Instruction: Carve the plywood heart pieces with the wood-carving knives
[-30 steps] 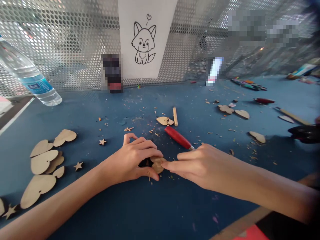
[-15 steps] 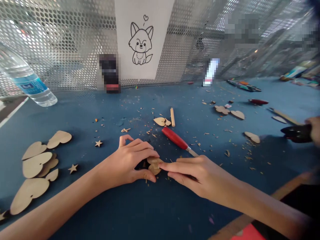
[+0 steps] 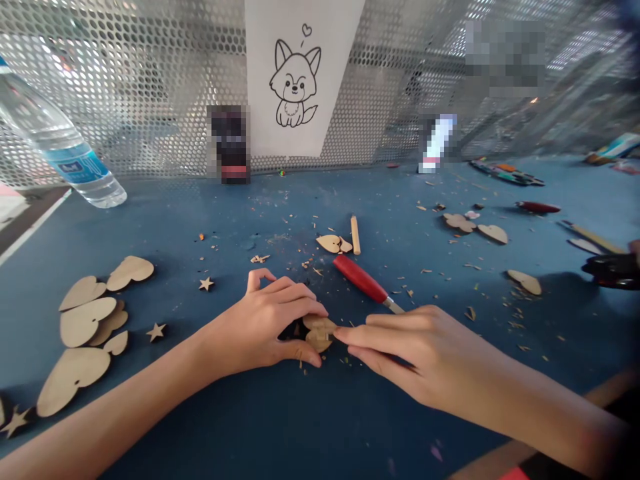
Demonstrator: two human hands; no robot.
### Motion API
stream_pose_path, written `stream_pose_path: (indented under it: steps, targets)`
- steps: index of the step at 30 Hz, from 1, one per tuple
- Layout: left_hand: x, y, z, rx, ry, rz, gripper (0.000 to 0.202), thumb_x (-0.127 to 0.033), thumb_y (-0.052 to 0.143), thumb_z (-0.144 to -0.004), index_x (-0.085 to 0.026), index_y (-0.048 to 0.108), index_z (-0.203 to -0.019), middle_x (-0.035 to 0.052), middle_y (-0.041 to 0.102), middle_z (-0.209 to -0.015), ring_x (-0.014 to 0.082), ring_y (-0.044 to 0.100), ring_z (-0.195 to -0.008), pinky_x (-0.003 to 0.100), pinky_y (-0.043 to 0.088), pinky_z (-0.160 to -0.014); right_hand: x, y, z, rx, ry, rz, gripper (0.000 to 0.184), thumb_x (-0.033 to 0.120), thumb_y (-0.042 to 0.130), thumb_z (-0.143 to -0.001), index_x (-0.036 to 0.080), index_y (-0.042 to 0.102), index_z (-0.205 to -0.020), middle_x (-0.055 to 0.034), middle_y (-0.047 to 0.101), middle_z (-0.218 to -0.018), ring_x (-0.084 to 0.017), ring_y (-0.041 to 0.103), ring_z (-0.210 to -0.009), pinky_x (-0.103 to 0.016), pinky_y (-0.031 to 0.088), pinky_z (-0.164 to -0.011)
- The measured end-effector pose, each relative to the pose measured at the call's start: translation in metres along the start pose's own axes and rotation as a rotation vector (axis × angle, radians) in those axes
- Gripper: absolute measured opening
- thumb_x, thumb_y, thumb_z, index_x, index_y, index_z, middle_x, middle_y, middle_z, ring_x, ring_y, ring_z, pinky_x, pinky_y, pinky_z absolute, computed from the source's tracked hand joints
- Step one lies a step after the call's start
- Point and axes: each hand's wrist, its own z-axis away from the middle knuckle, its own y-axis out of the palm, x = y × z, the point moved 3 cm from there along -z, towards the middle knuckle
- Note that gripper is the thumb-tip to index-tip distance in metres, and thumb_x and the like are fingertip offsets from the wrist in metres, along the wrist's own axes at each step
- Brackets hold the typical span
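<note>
A small wooden heart (image 3: 319, 341), with a short pale strip of wood on its face, lies on the blue table between my hands. My left hand (image 3: 273, 319) curves around it from the left, with thumb and fingers at its edges. From the right, my right hand (image 3: 413, 350) reaches in, its index fingertip touching the heart's right edge. Its fingers are closed together, and anything small between them is hidden. Just beyond my right hand lies a red-handled knife (image 3: 363, 280), its metal end partly hidden behind the knuckles. A short wooden stick (image 3: 355, 235) and a heart cutout (image 3: 329, 243) lie farther back.
Wooden hearts (image 3: 87, 323) and small stars (image 3: 156, 331) lie at left, near a water bottle (image 3: 85, 170). A fox drawing (image 3: 295, 80) hangs on the perforated metal panel. Wood chips dot the table (image 3: 280, 420). Another person's hand (image 3: 635, 250) is at the right edge.
The whole scene has shifted slightly to the right in view as my head turned. Both hands keep nearly the same pose around the wooden heart.
</note>
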Motion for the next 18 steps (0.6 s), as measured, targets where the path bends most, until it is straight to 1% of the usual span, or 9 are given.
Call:
stream_pose_path:
  steps: [5, 8, 10, 13, 16, 18]
  targets:
    - [0.0, 0.0, -0.001, 0.017, -0.004, -0.002, 0.048, -0.059, 0.07, -0.083, -0.024, 0.064, -0.116, 0.0028, 0.07, -0.113, 0.0215, 0.063, -0.105, 0.038, 0.021, -0.099, 0.01, -0.018, -0.017, 0.095, -0.086, 0.182, 0.021, 0.017, 0.053, -0.096, 0.024, 0.074, -0.098, 0.0014, 0.069, -0.068, -0.011, 0.06, -0.051, -0.029, 0.027, -0.05]
    - [0.001, 0.0, -0.001, 0.006, 0.0, -0.001, 0.048, -0.059, 0.07, -0.083, -0.024, 0.064, -0.116, 0.0025, 0.07, -0.113, 0.0213, 0.063, -0.105, 0.038, 0.02, -0.099, 0.016, -0.022, -0.027, 0.175, -0.081, 0.238, 0.017, 0.011, 0.059, -0.088, 0.023, 0.069, -0.083, 0.0031, 0.064, -0.059, -0.012, 0.055, -0.044, -0.03, 0.02, -0.047]
    - [0.001, 0.001, -0.001, -0.001, 0.009, -0.005, 0.049, -0.059, 0.07, -0.083, -0.024, 0.063, -0.116, 0.0022, 0.07, -0.113, 0.021, 0.063, -0.105, 0.038, 0.019, -0.099, 0.019, -0.021, -0.028, 0.196, -0.061, 0.245, 0.017, 0.008, 0.06, -0.085, 0.023, 0.066, -0.079, 0.0036, 0.063, -0.057, -0.012, 0.054, -0.042, -0.031, 0.018, -0.047]
    - [0.0, 0.002, -0.001, 0.001, 0.026, -0.01, 0.049, -0.059, 0.07, -0.083, -0.023, 0.063, -0.117, 0.0028, 0.07, -0.113, 0.0208, 0.063, -0.104, 0.037, 0.02, -0.099, 0.02, -0.015, -0.022, 0.152, -0.008, 0.184, 0.018, 0.01, 0.056, -0.09, 0.023, 0.067, -0.085, 0.0033, 0.066, -0.061, -0.012, 0.057, -0.044, -0.03, 0.021, -0.046]
    - [-0.002, 0.002, -0.002, 0.004, 0.029, -0.023, 0.049, -0.059, 0.069, -0.084, -0.023, 0.063, -0.117, 0.0036, 0.07, -0.114, 0.0212, 0.063, -0.105, 0.038, 0.02, -0.1, 0.018, -0.008, -0.013, 0.072, 0.041, 0.074, 0.022, 0.015, 0.051, -0.097, 0.023, 0.071, -0.093, 0.0016, 0.07, -0.067, -0.012, 0.062, -0.05, -0.027, 0.031, -0.048]
    - [-0.002, 0.001, -0.002, 0.001, 0.021, -0.032, 0.049, -0.06, 0.067, -0.084, -0.024, 0.064, -0.117, 0.0036, 0.071, -0.114, 0.0215, 0.063, -0.105, 0.038, 0.019, -0.1, 0.016, -0.002, -0.008, 0.016, 0.064, 0.009, 0.024, 0.018, 0.049, -0.099, 0.024, 0.072, -0.098, 0.0005, 0.073, -0.071, -0.013, 0.065, -0.055, -0.025, 0.036, -0.051]
